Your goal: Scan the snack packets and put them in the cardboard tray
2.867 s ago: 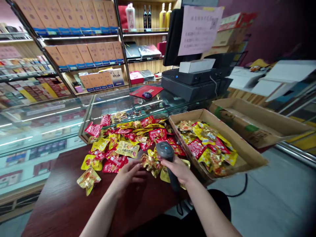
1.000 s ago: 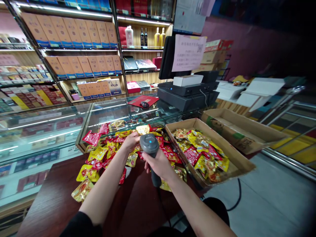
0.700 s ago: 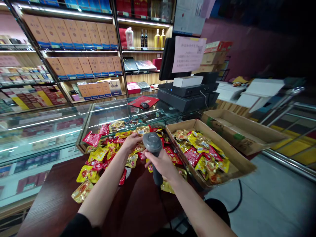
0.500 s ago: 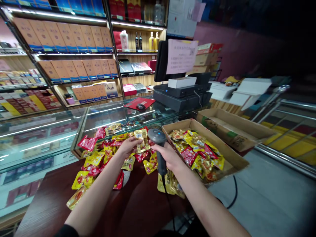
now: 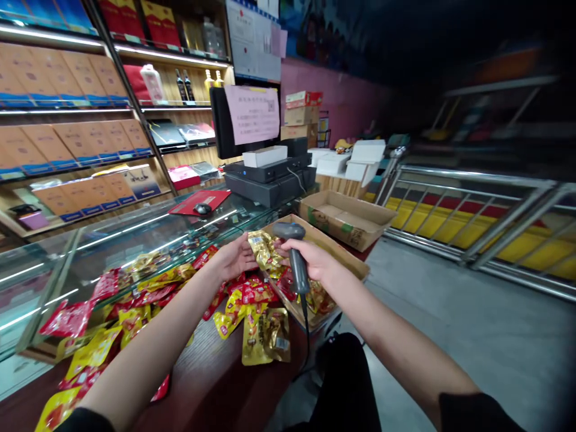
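My right hand [image 5: 312, 259] is wrapped around the handle of a dark grey barcode scanner [image 5: 298, 267], its cord hanging down. A shiny gold snack packet [image 5: 264, 249] is between my two hands, beside the scanner head; fingertips of my right hand seem to touch its edge. My left hand [image 5: 234, 259] is just left of that packet, fingers stretched out and apart. Below lie a red packet [image 5: 258, 292], a yellow packet [image 5: 229, 315] and a flat gold packet [image 5: 255, 337] on the dark wooden tabletop [image 5: 216, 372]. The cardboard box [image 5: 355, 264] behind the scanner holds more packets, partly hidden.
Red and yellow packets [image 5: 92, 354] are heaped on the left, against a glass display counter [image 5: 49, 255]. A second cardboard tray [image 5: 346, 219] stands behind the box. Farther back are a monitor [image 5: 220, 123], a mouse [image 5: 202, 209] and metal railings [image 5: 463, 192].
The view has swung right. The gold packet has moved right with my hands, over the box's near edge. My left fingers, earlier closed on the packet, have spread. The scanner stays in my right hand.
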The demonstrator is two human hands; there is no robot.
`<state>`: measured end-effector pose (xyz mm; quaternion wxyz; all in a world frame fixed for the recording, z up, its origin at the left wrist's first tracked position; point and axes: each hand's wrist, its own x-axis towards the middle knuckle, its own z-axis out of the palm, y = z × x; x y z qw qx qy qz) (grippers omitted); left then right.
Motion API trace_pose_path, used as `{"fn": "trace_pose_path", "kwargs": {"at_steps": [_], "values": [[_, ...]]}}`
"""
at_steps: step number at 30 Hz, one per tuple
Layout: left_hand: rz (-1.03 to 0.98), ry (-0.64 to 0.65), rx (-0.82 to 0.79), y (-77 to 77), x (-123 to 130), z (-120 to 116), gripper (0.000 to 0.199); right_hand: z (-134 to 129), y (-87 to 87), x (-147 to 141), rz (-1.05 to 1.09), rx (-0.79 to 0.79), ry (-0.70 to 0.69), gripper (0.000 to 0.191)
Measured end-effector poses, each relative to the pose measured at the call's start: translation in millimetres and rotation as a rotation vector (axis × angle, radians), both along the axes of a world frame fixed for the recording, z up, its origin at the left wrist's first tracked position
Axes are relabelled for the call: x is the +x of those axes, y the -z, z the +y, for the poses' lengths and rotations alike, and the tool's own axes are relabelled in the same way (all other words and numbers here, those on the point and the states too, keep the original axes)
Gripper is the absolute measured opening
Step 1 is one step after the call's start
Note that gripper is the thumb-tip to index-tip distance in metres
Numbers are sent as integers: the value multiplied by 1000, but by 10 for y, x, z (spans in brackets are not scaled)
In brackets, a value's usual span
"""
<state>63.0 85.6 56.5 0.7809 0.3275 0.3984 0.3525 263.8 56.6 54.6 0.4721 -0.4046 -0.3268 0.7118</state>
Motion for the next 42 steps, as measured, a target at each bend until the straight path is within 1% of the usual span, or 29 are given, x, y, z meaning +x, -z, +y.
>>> {"fn": "trace_pose_path", "kwargs": {"at_steps": [3,5,7,9,11,14,17,19,21,24,27,29,32,34,38,40,42], "values": [[19,61,12,-114,452,226,52,27,-121,375,-15,13,115,12],[67,87,27,-142,703,335,52,26,-171,583,-39,7,196,12],[149,101,44,-129,857,396,50,15,-176,731,-61,-5,280,10],[215,95,48,-91,890,407,49,-4,-141,803,-69,-19,311,10],[236,79,39,-54,809,374,50,-28,-89,798,-61,-38,294,11],[239,43,39,-35,540,253,49,-72,-28,671,-41,-47,264,13],[226,9,58,-37,194,66,46,-135,0,433,-14,-20,210,17],[221,-20,56,-17,-41,-81,44,-204,20,228,-1,-19,123,21],[225,-61,41,42,-268,-235,43,-304,63,2,8,-28,31,23],[216,-125,20,214,-591,-477,42,-491,204,-334,4,-44,-50,25],[208,-203,11,452,-874,-734,38,-663,423,-617,-36,-97,-141,23],[233,-265,19,618,-1017,-904,35,-747,574,-769,-59,-121,-188,23],[323,-393,37,848,-1121,-1109,35,-826,768,-945,-102,-140,-194,23],[322,-438,33,976,-1115,-1191,35,-857,876,-1024,-144,-132,-168,22],[158,-435,25,1152,-1039,-1235,32,-893,1063,-1074,-204,-89,-147,19],[106,-443,3,1197,-1022,-1233,30,-906,1120,-1063,-224,-85,-140,21],[44,-411,-19,1218,-1018,-1236,35,-915,1134,-1051,-233,-71,-140,23]]}}
